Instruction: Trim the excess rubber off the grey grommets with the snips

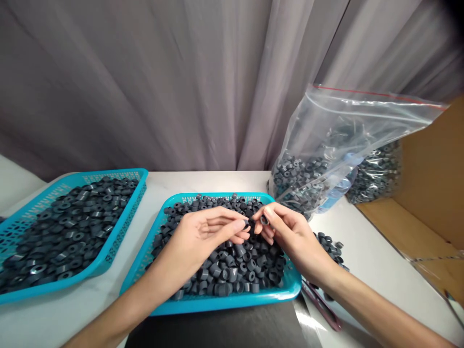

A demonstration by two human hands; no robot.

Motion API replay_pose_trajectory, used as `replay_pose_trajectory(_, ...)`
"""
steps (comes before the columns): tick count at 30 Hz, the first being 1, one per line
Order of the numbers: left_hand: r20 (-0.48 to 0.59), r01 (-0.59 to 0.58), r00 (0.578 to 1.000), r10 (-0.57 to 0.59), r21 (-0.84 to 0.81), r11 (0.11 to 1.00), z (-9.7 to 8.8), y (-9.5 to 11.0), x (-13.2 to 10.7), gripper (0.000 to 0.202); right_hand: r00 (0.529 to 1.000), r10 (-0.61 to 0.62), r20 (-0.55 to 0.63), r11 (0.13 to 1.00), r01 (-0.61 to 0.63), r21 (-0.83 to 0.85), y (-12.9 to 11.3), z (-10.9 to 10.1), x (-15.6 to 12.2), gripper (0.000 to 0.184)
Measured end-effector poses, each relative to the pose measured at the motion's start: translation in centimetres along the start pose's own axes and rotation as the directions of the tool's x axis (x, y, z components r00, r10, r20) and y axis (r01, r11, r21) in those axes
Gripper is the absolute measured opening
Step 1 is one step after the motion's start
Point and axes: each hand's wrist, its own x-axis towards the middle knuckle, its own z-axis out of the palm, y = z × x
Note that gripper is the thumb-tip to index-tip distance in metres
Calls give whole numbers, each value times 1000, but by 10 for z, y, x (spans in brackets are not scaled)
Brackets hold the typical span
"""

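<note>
A blue plastic basket (224,302) in front of me is heaped with small dark grey rings (232,268). Both hands hover over its middle, fingertips nearly touching. My left hand (206,232) is curled, its thumb and fingers pinching one small dark ring (247,223). My right hand (286,232) pinches another small dark ring (264,220) between thumb and forefinger. The other fingers of both hands are folded in.
A second blue basket (108,256) of grey rings stands at the left. A clear zip bag (326,159) of rings leans at the back right, with a loose pile (331,246) beside it. A cardboard box (431,203) is at the right. A dark mat (224,328) lies at the near edge.
</note>
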Motion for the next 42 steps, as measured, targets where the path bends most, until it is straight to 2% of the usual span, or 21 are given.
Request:
replay_pose_trajectory(3, 10, 142, 990, -143, -162, 976, 3, 5, -1, 16, 990, 143, 3, 961, -140, 238, -1, 2, 1, 29)
replay_pose_trajectory(6, 20, 208, 978, -210, -249, 946, 4, 7, -2, 18, 974, 221, 48, 902, -223, 369, -4, 4, 0, 30)
replay_pose_trajectory(15, 4, 209, 977, -215, -251, 945, -1, 0, 0, 22, 956, 285, 71, 887, -291, 359, -8, 1, -1, 54)
replay_pose_trajectory(20, -42, 178, 981, -188, -175, 968, -2, -3, 2, 22, 941, 324, 100, 876, -338, 343, -13, 5, -3, 57)
replay_pose_trajectory(22, -89, 131, 986, -138, -79, 988, 2, -4, 2, 22, 935, 325, 141, 875, -354, 330, -14, 9, -5, 54)
replay_pose_trajectory(25, -133, -22, 990, 43, 150, 988, 10, -7, 1, 13, 949, 274, 154, 900, -309, 306, -13, 13, -8, 44)
replay_pose_trajectory(27, -131, -110, 979, 158, 312, 944, 15, -9, -1, 9, 964, 236, 125, 929, -261, 263, -12, 14, -9, 36)
replay_pose_trajectory(30, -122, -174, 957, 265, 491, 854, 18, -11, -5, 11, 974, 200, 110, 966, -215, 147, -14, 13, -9, 30)
replay_pose_trajectory(34, -76, -250, 926, 370, 611, 751, 18, -11, -10, 13, 987, 125, 97, 992, -126, -4, -18, 12, -7, 31)
replay_pose_trajectory(38, -84, -289, 888, 452, 662, 692, 16, -9, -12, 11, 997, 64, 47, 994, -59, -97, -12, 15, -6, 29)
replay_pose_trajectory(40, -82, -272, 892, 445, 690, 671, 8, -2, -11, 19, 1000, 26, 2, 983, -25, -182, -12, 16, -7, 28)
replay_pose_trajectory(42, -70, -240, 903, 423, 735, 634, -7, 8, -7, 29, 997, -59, -55, 942, 38, -332, -22, 14, -7, 27)
